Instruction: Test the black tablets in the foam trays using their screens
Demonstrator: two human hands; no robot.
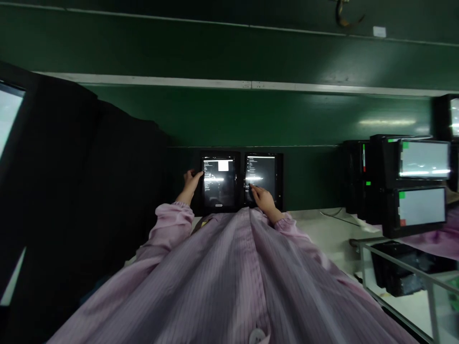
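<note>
Two black tablets lie side by side on the green bench, screens up and lit. The left tablet (219, 188) shows lines of small text and a white square near its top right. On the right tablet (263, 167) there is similar text on a dark screen. My left hand (191, 184) is at the left tablet's left side, thumb at its edge and the other fingers apart from it, holding nothing. Over the lower left of the right tablet's screen, my right hand (263, 198) stretches out its index finger, which appears to touch the glass. Its other fingers are loosely bent.
Black cloth or a cover (122, 191) hangs on the left. At right stand several devices with lit screens (422, 206), some stacked. Below them a metal-framed rack (398, 265) holds dark items. A pale metal strip (201, 82) runs along the green bench (247, 117).
</note>
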